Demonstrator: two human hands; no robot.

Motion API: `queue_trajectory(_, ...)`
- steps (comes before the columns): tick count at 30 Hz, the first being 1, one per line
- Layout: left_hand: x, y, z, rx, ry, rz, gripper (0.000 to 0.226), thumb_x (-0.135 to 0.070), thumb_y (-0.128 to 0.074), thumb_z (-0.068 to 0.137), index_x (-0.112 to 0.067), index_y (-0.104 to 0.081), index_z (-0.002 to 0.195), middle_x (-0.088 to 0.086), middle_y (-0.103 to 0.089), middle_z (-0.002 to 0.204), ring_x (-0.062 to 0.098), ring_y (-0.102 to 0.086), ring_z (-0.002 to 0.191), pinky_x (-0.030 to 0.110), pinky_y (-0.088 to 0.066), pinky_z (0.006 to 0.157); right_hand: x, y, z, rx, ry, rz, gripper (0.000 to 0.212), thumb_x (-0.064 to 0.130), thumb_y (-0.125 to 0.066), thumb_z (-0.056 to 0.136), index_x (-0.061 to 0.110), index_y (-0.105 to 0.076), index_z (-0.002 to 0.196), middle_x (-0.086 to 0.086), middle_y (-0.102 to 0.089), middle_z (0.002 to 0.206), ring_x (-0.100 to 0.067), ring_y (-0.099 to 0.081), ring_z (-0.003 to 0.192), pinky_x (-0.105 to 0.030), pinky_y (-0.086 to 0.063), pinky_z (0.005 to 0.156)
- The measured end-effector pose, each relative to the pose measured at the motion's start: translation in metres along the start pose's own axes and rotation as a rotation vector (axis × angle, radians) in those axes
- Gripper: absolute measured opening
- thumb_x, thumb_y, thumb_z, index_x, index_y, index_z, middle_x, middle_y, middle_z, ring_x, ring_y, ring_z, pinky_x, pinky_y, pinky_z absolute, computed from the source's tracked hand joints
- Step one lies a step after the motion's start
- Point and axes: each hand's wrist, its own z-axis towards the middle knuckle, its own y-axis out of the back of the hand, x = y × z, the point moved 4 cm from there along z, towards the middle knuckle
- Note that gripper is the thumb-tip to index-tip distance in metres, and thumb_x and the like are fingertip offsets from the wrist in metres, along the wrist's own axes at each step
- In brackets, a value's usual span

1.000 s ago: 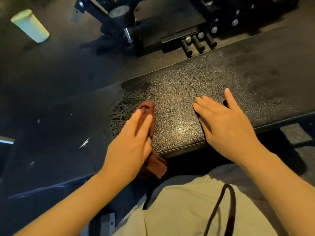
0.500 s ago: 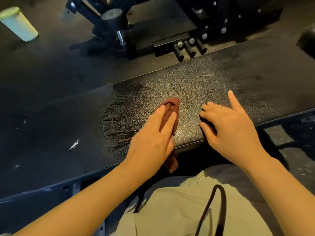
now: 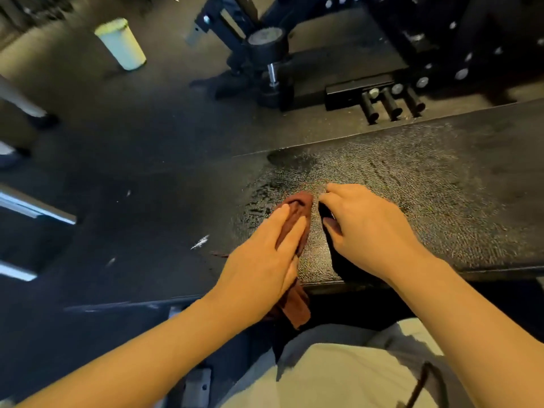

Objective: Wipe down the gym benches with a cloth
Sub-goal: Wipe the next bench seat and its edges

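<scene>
A black textured gym bench pad (image 3: 426,187) runs across the right half of the view, with wet streaks near its left end. A brown cloth (image 3: 298,206) lies on that wet patch, and its tail hangs over the near edge. My left hand (image 3: 265,260) presses flat on the cloth with straight fingers. Just to the right of the cloth, my right hand (image 3: 368,231) rests on the pad with its fingers curled under. It holds nothing that I can see.
A pale green cup (image 3: 120,44) stands on the dark rubber floor at the far left. Black machine frames (image 3: 259,54) and a bar with three pegs (image 3: 388,101) sit just beyond the bench. Metal rails (image 3: 35,207) cross the left edge.
My left hand slid the cloth rightward across the pad towards my right hand. My right hand's fingers went from flat to curled.
</scene>
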Motion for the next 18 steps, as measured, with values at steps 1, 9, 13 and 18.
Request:
queue_trajectory(1,0.018,0.003,-0.013,0.011,0.034,0.004,0.059,-0.036,-0.025,0.095,-0.014,-0.034,0.149,0.012,-0.028,0.156,0.026,-0.043,0.135,0.035,-0.056,0.087,0.005,-0.001,0.004,0.017,0.014,-0.028,0.029,0.028,-0.043,0.095,0.019,-0.057,0.119,0.003,-0.054,0.125,-0.02,-0.049,0.117,-0.034,-0.047,0.087)
queue_trajectory(9,0.051,0.0,0.019,-0.038,0.237,0.011,0.055,-0.034,-0.033,0.099,-0.01,-0.033,0.149,0.019,-0.026,0.155,0.034,-0.036,0.138,0.042,-0.052,0.088,0.016,-0.015,0.013,0.009,0.009,-0.135,0.019,0.024,-0.056,0.087,0.017,-0.067,0.101,0.0,-0.065,0.102,-0.025,-0.055,0.098,-0.034,-0.043,0.074)
queue_trajectory(13,0.031,-0.007,0.033,0.006,0.043,0.014,0.063,-0.036,-0.018,0.095,-0.008,-0.03,0.149,0.017,-0.027,0.155,0.03,-0.032,0.141,0.04,-0.052,0.094,0.015,-0.014,0.025,0.018,0.021,-0.133,0.019,0.026,-0.053,0.089,0.018,-0.066,0.101,0.0,-0.062,0.101,-0.024,-0.053,0.099,-0.032,-0.041,0.078)
queue_trajectory(18,0.072,0.003,0.03,0.019,0.134,-0.018,0.058,-0.039,-0.027,0.097,-0.014,-0.032,0.149,0.015,-0.028,0.154,0.031,-0.042,0.134,0.039,-0.056,0.084,0.004,-0.016,0.045,-0.026,0.005,-0.141,0.018,0.023,-0.063,0.083,0.014,-0.07,0.097,-0.004,-0.067,0.103,-0.027,-0.059,0.101,-0.041,-0.044,0.094)
